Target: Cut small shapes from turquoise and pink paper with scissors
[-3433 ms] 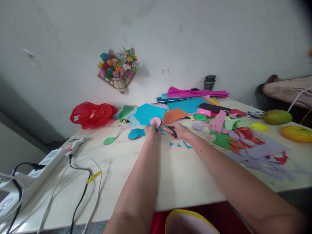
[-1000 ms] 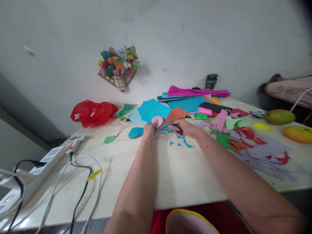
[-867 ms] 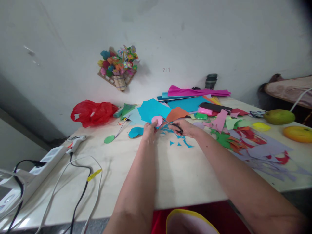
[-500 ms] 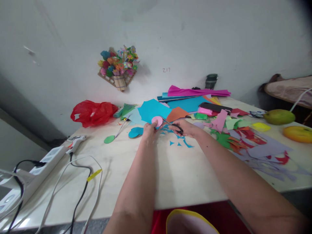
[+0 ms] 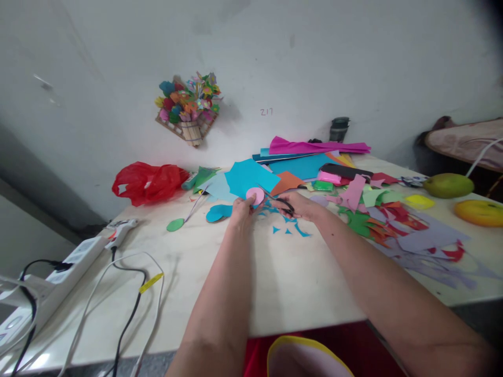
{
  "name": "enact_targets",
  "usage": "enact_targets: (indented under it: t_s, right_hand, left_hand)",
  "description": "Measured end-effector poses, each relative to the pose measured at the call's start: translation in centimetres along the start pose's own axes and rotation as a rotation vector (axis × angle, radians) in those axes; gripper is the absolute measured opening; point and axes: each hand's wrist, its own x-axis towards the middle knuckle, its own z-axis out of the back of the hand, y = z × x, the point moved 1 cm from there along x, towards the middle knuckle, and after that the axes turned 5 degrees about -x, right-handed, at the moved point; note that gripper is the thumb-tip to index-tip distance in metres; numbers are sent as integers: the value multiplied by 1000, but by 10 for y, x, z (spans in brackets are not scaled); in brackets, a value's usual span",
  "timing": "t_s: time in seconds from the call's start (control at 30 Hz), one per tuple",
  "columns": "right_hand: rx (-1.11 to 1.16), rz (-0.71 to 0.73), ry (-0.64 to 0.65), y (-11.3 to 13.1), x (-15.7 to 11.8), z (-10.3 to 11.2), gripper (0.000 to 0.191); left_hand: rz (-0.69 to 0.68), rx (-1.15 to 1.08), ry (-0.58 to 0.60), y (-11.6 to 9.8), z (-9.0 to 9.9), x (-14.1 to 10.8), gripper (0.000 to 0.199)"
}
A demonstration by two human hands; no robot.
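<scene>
My left hand (image 5: pixel 242 207) pinches a round pink piece (image 5: pixel 257 196) laid against a large blue sheet (image 5: pixel 248 177). In my right hand (image 5: pixel 296 205) are dark-handled scissors (image 5: pixel 286 205), their blades pointing left at the edge of the blue sheet beside the pink circle. Whether the blades are parted is too small to tell. Rounded blue cut pieces (image 5: pixel 218 212) lie just left of my left hand. Small blue scraps (image 5: pixel 302 230) are scattered below my right hand.
Colourful paper scraps (image 5: pixel 424 235) spread over the right side, near two mangoes (image 5: pixel 448 185). A red plastic bag (image 5: pixel 147 182) lies back left. A white power strip (image 5: pixel 58 283) and cables occupy the left. A black phone (image 5: pixel 346 172) rests behind the scraps.
The blue sheet and the pink circle have shifted slightly right and turned a little between my hands. Both hands keep their hold. The whole view has moved slightly.
</scene>
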Motion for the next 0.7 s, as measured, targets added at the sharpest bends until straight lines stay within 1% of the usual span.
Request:
enact_targets:
  t_s: [0.1, 0.23, 0.4, 0.53, 0.6, 0.7]
  right_hand:
    - [15, -4, -2, 3, -1, -1, 27]
    - [17, -1, -10, -1, 3, -1, 26]
    - [52, 20, 41, -6, 7, 4, 27]
    - [58, 19, 82, -1, 1, 7, 29]
    - [52, 19, 85, 3, -3, 8, 30]
    - [17, 0, 72, 7, -7, 9, 29]
  left_hand:
    - [5, 17, 1, -1, 0, -1, 22]
    - [23, 19, 44, -4, 0, -3, 17]
    - [47, 38, 91, -7, 0, -5, 12]
    - [50, 72, 136, -8, 1, -5, 8]
    - [52, 81, 151, -7, 2, -4, 9]
    - [47, 91, 158, -7, 2, -5, 6]
